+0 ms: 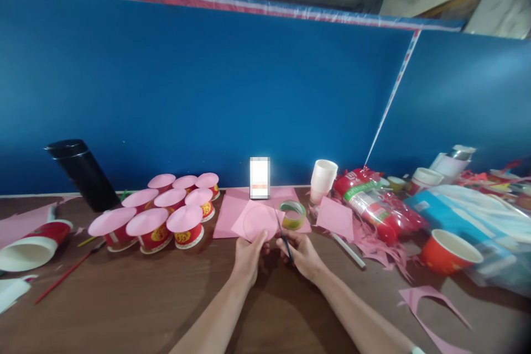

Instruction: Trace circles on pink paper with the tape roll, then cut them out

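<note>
My left hand (pixel 249 254) pinches the near edge of a pink paper square (pixel 257 220) with a circle drawn on it. My right hand (pixel 302 254) is closed round small black scissors (pixel 282 235), whose blades point up along the paper's right edge. A roll of yellow-green tape (pixel 292 214) lies just right of the paper. Under it lie larger pink sheets (pixel 232 211). Several upturned red paper cups topped with pink discs (pixel 166 215) stand to the left.
A black flask (pixel 83 174) leans at the left by a red cup lying on its side (pixel 35 243). A white cup (pixel 322 178), a red packet of cups (pixel 379 202), pink scraps (pixel 375 243), an upright red cup (pixel 450 251) and blue-white bags (pixel 477 221) crowd the right.
</note>
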{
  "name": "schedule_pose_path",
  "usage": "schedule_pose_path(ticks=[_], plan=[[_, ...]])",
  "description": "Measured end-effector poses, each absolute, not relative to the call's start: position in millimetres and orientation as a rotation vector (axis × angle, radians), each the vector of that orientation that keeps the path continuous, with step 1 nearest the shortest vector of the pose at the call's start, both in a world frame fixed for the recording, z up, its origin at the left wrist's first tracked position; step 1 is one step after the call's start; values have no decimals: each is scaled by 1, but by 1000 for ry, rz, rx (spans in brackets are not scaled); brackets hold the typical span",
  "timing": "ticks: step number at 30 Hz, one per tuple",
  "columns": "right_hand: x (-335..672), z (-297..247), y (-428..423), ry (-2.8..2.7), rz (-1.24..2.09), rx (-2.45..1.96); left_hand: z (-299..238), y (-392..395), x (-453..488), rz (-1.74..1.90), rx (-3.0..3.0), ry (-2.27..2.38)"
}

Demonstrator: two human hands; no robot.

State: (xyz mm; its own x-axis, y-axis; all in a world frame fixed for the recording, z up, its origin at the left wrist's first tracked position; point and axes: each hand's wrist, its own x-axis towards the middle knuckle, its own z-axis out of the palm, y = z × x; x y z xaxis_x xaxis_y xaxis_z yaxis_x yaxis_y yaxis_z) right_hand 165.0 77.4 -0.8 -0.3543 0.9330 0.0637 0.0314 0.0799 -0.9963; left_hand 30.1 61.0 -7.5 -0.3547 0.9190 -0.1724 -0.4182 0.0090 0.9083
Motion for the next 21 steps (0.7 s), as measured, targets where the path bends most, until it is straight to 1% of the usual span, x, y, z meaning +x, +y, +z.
schedule_pose_path(ticks=[21], plan=[[166, -2, 79, -1593, 1362, -984, -6, 62, 31, 1615, 595, 1183]])
